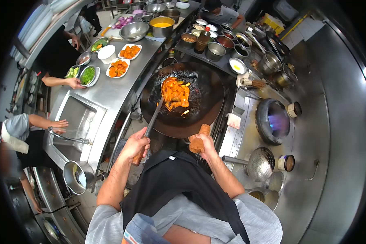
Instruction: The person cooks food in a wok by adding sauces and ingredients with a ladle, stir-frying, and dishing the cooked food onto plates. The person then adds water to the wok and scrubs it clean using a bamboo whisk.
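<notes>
My left hand (136,145) is wrapped round the wooden handle of a long metal ladle (153,119). The ladle's bowl lies in a dark wok (207,95), among orange, sauce-coated food pieces (176,94) with a few yellow bits. With my right hand (206,147) I grip a folded brown cloth (198,143) at the wok's near rim; the cloth hides the part of the wok under it. The wok is in front of me, beside the counter and away from the lit burner.
A burner with blue flame (273,122) is on the right, near a perforated strainer (260,164). White plates of orange food (118,68) stand on the steel counter (110,83) at left. A co-worker's hand (75,83) touches a bowl of chopped greens (88,75). Sauce bowls (225,41) stand at the back.
</notes>
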Tool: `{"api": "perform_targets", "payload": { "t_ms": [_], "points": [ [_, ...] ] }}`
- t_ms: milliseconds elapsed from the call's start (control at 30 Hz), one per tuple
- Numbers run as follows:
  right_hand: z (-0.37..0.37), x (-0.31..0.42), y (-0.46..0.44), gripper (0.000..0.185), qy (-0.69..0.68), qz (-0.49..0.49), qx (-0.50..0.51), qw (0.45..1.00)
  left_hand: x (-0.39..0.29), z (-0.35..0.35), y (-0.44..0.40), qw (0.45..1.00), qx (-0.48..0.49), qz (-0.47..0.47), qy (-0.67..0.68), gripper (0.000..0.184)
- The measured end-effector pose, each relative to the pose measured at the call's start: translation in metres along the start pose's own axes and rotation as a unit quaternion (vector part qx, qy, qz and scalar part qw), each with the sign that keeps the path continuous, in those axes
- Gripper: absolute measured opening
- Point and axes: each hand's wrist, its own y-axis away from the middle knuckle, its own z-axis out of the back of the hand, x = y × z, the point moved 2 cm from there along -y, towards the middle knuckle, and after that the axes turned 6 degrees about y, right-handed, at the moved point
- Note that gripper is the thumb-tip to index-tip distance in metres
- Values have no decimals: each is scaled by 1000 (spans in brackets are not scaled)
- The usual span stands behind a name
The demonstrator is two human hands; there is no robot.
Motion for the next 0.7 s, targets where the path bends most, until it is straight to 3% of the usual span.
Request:
{"api": "perform_targets", "payload": {
  "t_ms": [167, 300, 633, 700],
  "points": [
    [-9, 11, -38, 25, 21, -5, 20, 1000, -25, 12, 4, 999, -20, -26, 15, 81],
    [-14, 32, -66, 27, 31, -17, 41, 999, -43, 14, 9, 976, -31, -12, 213, 70],
    [-66, 122, -146, 31, 56, -29, 140, 988, -108, -3, 2, 933, -45, -155, 323, 66],
    [-79, 137, -159, 31, 65, -29, 153, 986, -124, -4, 1, 924, -88, -178, 328, 63]
  ]
}}
